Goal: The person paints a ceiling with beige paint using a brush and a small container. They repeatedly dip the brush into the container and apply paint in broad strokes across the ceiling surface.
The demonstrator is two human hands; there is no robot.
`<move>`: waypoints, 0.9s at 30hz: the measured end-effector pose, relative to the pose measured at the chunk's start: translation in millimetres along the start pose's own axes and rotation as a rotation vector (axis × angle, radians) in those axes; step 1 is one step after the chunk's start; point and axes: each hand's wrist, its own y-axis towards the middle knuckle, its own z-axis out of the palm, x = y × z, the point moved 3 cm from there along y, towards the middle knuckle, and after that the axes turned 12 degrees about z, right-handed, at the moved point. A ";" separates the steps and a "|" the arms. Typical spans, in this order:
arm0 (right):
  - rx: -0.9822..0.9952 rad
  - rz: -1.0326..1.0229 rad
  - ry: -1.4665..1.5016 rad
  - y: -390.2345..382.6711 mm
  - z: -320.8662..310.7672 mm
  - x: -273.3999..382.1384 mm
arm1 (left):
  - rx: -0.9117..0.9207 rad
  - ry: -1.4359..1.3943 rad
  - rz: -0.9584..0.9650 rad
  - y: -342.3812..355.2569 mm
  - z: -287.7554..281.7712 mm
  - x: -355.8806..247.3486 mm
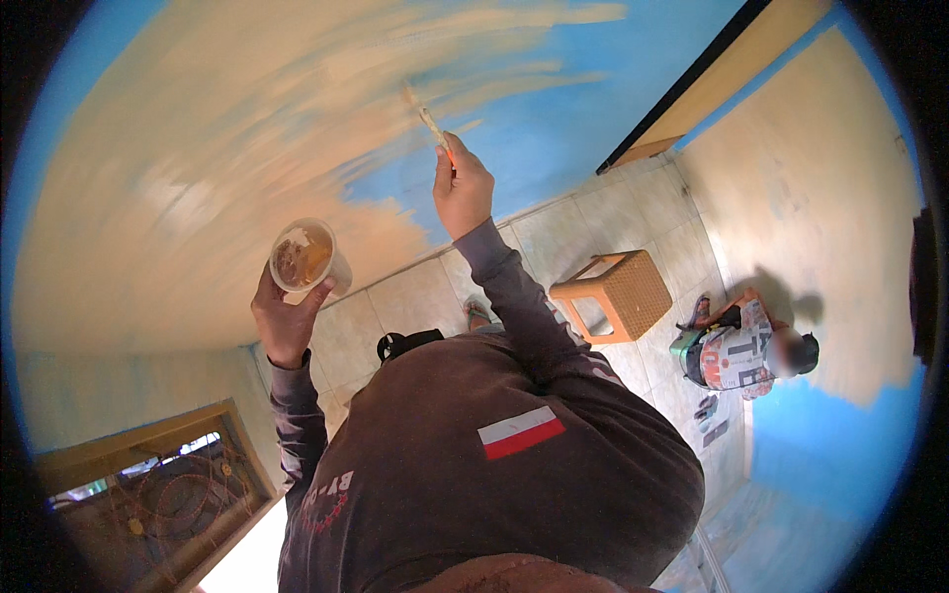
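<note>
My right hand (462,190) is raised against a blue wall (554,128) and grips a paintbrush (431,121) whose bristles touch the wall. Tan paint covers much of the wall's left side (198,168), with fresh streaks above the brush. My left hand (285,321) holds a small clear plastic cup (304,257) with brownish paint inside, lower and to the left of the brush hand. Both arms wear dark grey long sleeves.
A tan woven stool (615,293) stands on the pale tiled floor (583,232). Another person (741,346) crouches by the right wall, which is tan above and blue below. A window with a metal grille (158,494) sits at lower left.
</note>
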 end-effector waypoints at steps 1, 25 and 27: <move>0.008 -0.004 0.042 1.1 -1.1 3.9 | 0.013 0.013 -0.013 0.2 -0.7 -2.0; 0.115 0.033 0.228 200.9 -92.2 -90.5 | -0.075 -0.016 -0.082 -10.5 0.7 7.9; 0.042 0.039 0.150 215.9 -121.2 -110.1 | -0.072 -0.010 -0.085 -11.1 -0.8 5.5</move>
